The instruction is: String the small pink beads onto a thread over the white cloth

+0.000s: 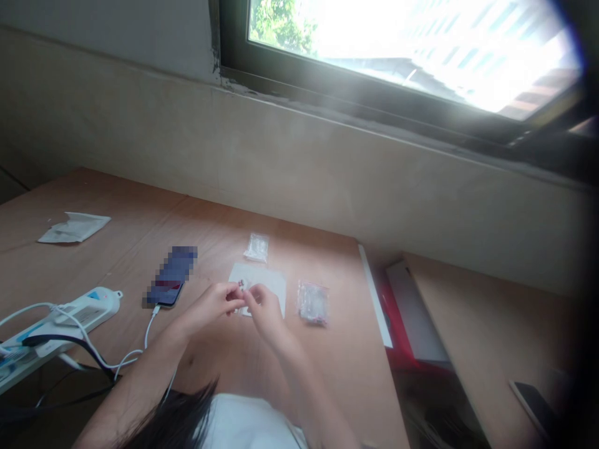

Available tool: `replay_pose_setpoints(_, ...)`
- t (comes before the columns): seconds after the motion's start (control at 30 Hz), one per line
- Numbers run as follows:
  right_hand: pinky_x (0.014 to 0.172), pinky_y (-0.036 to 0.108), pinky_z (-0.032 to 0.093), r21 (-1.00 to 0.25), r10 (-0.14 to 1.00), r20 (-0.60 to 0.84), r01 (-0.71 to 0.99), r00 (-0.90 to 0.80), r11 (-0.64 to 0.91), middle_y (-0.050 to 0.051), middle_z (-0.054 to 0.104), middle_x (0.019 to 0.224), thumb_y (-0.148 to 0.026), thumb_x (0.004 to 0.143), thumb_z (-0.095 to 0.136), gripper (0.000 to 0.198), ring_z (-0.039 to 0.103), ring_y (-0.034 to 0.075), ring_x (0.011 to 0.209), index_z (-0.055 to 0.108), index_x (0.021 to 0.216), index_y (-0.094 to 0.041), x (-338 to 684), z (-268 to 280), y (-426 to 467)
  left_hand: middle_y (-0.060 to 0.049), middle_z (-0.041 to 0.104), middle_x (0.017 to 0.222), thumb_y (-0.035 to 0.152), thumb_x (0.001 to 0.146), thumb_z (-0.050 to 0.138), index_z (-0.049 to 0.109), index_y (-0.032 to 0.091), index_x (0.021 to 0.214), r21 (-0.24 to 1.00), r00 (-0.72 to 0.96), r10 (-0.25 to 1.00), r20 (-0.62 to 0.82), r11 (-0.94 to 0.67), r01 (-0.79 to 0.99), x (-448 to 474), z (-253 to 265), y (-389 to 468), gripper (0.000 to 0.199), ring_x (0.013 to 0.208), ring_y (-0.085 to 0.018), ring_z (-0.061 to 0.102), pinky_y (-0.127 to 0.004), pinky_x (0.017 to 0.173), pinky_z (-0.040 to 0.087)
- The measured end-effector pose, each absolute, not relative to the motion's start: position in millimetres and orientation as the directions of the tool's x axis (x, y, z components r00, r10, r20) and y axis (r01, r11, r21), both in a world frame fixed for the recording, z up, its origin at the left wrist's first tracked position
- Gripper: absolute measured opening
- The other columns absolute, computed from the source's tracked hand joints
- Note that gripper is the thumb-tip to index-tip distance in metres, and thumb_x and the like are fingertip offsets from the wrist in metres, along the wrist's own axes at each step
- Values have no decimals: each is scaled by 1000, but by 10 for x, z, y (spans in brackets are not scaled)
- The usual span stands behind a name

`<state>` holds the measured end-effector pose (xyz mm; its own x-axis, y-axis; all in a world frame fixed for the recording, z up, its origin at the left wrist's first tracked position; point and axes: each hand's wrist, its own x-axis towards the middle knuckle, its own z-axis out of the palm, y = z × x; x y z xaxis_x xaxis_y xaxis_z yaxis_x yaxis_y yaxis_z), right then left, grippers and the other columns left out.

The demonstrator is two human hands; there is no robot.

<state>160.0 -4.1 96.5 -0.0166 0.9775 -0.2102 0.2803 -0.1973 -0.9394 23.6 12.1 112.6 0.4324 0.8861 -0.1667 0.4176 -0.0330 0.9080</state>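
Observation:
My left hand (223,300) and my right hand (262,304) meet over a white sheet (274,280) on the wooden table. Thumb and fingers of the left are pinched together at a tiny dark reddish piece (241,284), too small to name. The right hand is also closed in a pinch, its fingertips nearly touching the left's; what it holds is hidden or too small to make out. Just beyond the sheet lies a small clear plastic bag (257,247). To the right of the hands is another clear bag (313,304) with a reddish edge.
A phone (171,277) on a white charging cable (148,327) lies left of my hands. Further left are a white power strip (88,315) with several cables and a crumpled white packet (75,228). Past the table's right edge stands a second table (486,312), with a gap between.

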Motion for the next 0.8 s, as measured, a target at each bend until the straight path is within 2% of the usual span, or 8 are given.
replay_pose_setpoints(0.07,49,23,35,-951,959,-267,186,-99,-246,-1,51,57,-38,71,48,23,47,12,54,48,62,-17,1631,940,-18,4,48,52,28,72,49,52,14,57,912,453,877,-163,-41,407,210,1185,115,20,51,-9,45,-19,49,32)
replay_pose_setpoints(0.17,49,22,35,-966,950,-258,66,-173,-250,-1,50,55,-37,70,49,22,45,10,50,47,62,-16,1654,922,13,4,49,55,28,74,45,51,15,59,932,478,861,-175,-12,362,189,1222,121,22,55,-10,46,-20,52,33)
replay_pose_setpoints(0.33,48,21,33,-978,955,-202,-4,-219,-208,-3,48,53,-33,71,50,19,40,8,47,46,60,-17,1649,916,70,4,47,56,32,77,42,47,15,59,954,495,843,-208,63,293,198,1233,142,25,55,-9,45,-20,53,34)
replay_pose_setpoints(0.47,47,20,31,-970,937,-220,-37,-272,-239,-3,48,53,-27,70,47,15,41,8,48,45,60,-17,1663,943,102,5,44,55,33,76,41,46,16,60,962,510,829,-230,117,245,220,1214,160,24,53,-9,42,-20,51,33)
replay_pose_setpoints(0.63,48,19,30,-962,939,-270,94,-211,-256,-3,46,52,-19,65,42,10,39,8,49,44,55,-16,1673,964,124,8,35,48,25,74,39,41,17,58,949,430,868,-247,128,287,218,1008,232,18,44,-7,34,-18,44,27)
replay_pose_setpoints(0.8,47,19,27,-931,973,-230,284,31,-229,-5,38,49,-19,61,42,11,36,8,51,39,51,-17,1613,924,116,7,34,50,19,65,45,41,16,53,848,227,968,-104,-33,528,131,839,308,14,48,-8,36,-18,44,25)
